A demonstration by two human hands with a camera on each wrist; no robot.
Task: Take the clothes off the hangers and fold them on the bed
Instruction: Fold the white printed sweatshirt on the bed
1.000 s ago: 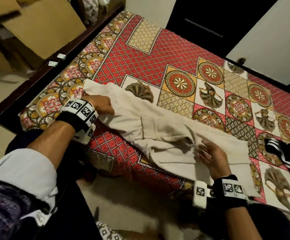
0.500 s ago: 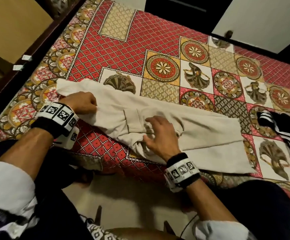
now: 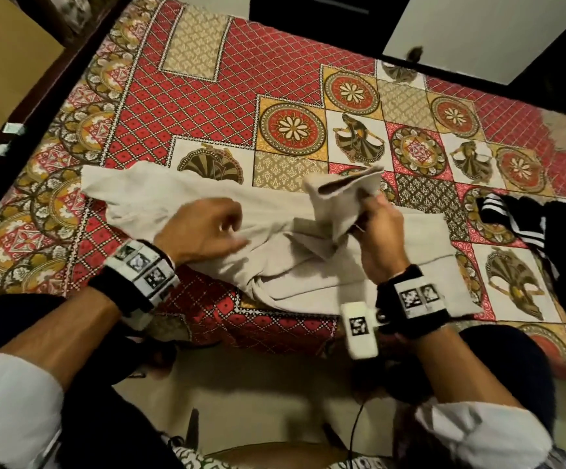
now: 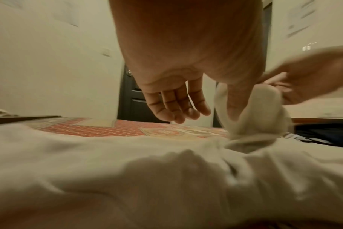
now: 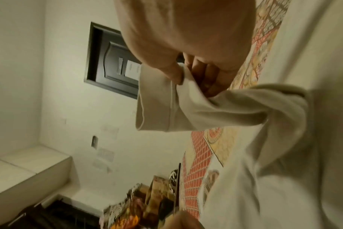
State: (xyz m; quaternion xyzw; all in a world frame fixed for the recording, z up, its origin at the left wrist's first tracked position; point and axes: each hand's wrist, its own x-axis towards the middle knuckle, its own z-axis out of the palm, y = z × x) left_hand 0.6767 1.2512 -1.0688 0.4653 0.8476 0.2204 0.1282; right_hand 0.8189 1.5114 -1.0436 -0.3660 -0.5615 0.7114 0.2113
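A beige long-sleeved garment [image 3: 159, 194] lies stretched across the near edge of the patterned bed [image 3: 207, 96]. My right hand [image 3: 366, 211] pinches the cuff of its sleeve [image 3: 339, 194] between thumb and fingers and holds it up off the fabric; the right wrist view shows this pinch [image 5: 186, 80] on the sleeve [image 5: 166, 108]. My left hand [image 3: 237, 235] is over the middle of the garment with its fingers relaxed and holding nothing. In the left wrist view those fingers [image 4: 178, 111] hang just above the cloth [image 4: 108, 155], beside the raised sleeve [image 4: 260, 117].
A black garment with white stripes [image 3: 511, 221] lies on the bed at the right. The dark wooden bed frame [image 3: 55, 96] runs along the left, with a cardboard box [image 3: 4, 62] beyond it. A dark door [image 3: 308, 11] stands behind the bed.
My right hand has taken hold of the sleeve at the garment's middle and lifted it up. My left hand has moved from the garment's left end to its middle.
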